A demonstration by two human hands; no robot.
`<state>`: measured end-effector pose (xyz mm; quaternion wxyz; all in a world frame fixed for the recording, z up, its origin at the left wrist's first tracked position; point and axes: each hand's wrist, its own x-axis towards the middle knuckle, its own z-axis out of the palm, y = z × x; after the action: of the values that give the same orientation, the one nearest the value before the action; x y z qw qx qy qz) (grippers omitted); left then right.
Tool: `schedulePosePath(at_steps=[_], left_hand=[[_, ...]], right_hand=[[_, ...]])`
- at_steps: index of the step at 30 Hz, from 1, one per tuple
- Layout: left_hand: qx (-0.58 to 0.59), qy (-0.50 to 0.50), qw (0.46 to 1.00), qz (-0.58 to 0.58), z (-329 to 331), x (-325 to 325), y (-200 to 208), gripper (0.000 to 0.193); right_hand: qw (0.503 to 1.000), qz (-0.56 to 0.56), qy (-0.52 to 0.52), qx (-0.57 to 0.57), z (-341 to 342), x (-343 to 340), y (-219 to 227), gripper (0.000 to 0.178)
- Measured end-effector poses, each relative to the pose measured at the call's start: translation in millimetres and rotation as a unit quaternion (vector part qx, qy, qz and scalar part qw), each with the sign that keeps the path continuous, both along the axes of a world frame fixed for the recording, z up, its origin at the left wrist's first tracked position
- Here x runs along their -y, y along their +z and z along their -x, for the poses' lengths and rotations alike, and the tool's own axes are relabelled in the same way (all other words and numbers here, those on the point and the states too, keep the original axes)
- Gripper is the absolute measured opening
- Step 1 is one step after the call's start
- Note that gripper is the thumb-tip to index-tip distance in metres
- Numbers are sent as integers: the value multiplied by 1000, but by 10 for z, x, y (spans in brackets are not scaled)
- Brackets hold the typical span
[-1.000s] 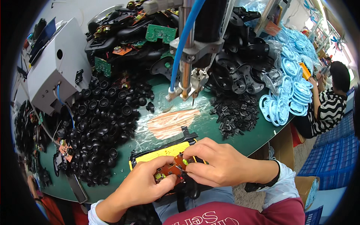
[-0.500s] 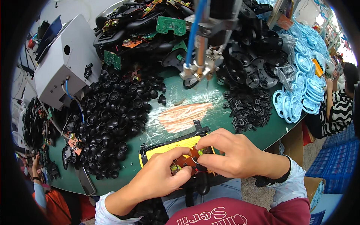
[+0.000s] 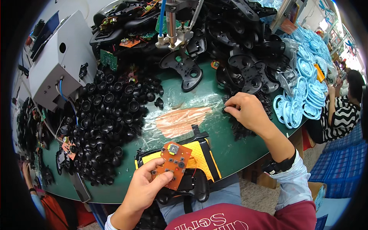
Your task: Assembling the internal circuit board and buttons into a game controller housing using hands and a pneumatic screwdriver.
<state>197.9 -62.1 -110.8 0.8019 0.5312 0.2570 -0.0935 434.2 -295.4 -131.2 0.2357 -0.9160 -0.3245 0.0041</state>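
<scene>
My left hand (image 3: 143, 182) grips an orange-brown circuit board (image 3: 183, 156) between thumb and fingers, tilted up so its small buttons and a square joystick module show. Thin wires run by the board's right edge. Just below it, a black game controller shell (image 3: 201, 187) lies at the near edge of a yellow pad (image 3: 209, 168) bordered with black tape. My right hand (image 3: 249, 113) is over the heap of small black plastic parts (image 3: 240, 132), thumb and fingertips pinched at its left side. What sits in that pinch is too small to make out.
A big heap of black thumbstick caps (image 3: 103, 115) covers the left. Black controller shells (image 3: 245, 71) pile up behind, under a metal machine head (image 3: 174, 38). A grey machine box (image 3: 57, 57) stands left; light-blue rings (image 3: 306, 97) lie right. Another person (image 3: 341, 111) sits far right.
Both hands were on the board over the pad. My right hand has let go and moved up and right to the small black parts; my left has lifted and turned the board.
</scene>
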Motion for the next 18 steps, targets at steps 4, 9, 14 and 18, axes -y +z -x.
schedulePosePath(at_steps=[4, 9, 14, 18], left_hand=[[-1, 15, 998, 56, -13, 2, -34, 41], [-15, 26, 997, 73, 20, 64, -5, 41], [6, 49, 992, 118, -34, 168, -46, 44], [36, 56, 987, 143, -14, 215, -46, 43]], right_hand=[[998, 24, 41, 49, -33, -25, -70, 9], [984, -140, 33, -109, 348, -166, 277, 7], [796, -367, 34, -481, 1146, -301, 186, 9], [743, -384, -11, -548, 1267, -387, 106, 12]])
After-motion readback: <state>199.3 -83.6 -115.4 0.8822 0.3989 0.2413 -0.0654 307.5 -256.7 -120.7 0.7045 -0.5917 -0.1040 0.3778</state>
